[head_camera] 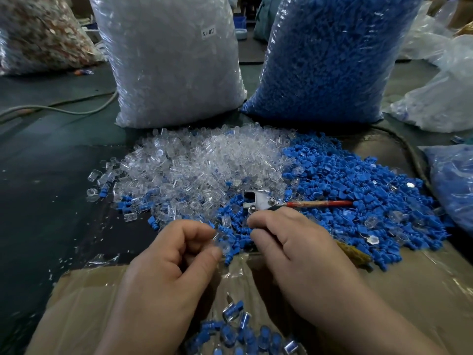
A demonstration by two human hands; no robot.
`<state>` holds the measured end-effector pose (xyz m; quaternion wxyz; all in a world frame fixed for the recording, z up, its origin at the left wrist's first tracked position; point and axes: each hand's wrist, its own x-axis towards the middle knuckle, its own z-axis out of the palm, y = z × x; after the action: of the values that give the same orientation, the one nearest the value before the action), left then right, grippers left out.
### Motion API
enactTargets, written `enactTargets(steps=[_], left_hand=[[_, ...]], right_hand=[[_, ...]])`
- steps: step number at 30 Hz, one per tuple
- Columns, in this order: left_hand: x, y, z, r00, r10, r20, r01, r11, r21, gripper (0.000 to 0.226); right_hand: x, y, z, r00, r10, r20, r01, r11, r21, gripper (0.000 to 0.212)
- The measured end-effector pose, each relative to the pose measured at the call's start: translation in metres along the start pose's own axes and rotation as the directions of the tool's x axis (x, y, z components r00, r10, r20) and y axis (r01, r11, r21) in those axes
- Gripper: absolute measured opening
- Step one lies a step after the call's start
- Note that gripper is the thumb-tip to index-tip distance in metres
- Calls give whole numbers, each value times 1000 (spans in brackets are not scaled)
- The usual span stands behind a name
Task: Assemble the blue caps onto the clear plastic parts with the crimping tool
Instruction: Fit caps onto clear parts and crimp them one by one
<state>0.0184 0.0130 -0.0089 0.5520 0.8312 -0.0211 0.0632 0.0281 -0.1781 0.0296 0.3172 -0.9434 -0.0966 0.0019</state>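
At the far left of the bench, a bag of reddish mixed pieces is seen, with a pale cable laid across the dark surface below it. Next to the right, a tall bag of clear pieces is stood upright, and the loose clear plastic parts are heaped in front of it. Nearer the camera, a cardboard box is placed, and capped pieces are gathered inside it between the two forearms.

Above the box, the left hand is curled, and one clear part is pinched between its thumb and forefinger. Just beside it, the right hand is closed around one handle of the crimping tool. The tool's metal head is laid on the heap just beyond both hands, and its red handle is pointed away to the right.

The blue caps are spread in a wide heap right of the clear parts, touching them along the middle. Behind them a bag of blue caps is stood, and a further blue-filled bag is seen at the right edge.
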Motion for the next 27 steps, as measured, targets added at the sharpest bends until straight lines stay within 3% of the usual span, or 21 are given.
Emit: enactTargets(steps=[3, 9, 13, 22, 27], left_hand=[[1, -2, 0, 998, -10, 54, 13, 998, -63, 46], [-1, 2, 2, 993, -29, 113, 36, 997, -62, 33], [2, 1, 3, 993, -41, 113, 58, 987, -149, 43], [1, 0, 6, 994, -38, 101, 51, 989, -139, 43], [1, 1, 6, 993, -66, 101, 83, 982, -169, 42]], right_hand=[[-3, 0, 0, 1000, 18, 1, -18, 987, 158, 18], [-7, -2, 0, 999, -27, -22, 33, 933, 358, 13], [-5, -4, 0, 988, -156, -10, 152, 944, 294, 13], [-7, -1, 7, 969, -245, -27, 245, 949, 200, 26], [-9, -2, 10, 958, -271, -96, 279, 957, 83, 22]])
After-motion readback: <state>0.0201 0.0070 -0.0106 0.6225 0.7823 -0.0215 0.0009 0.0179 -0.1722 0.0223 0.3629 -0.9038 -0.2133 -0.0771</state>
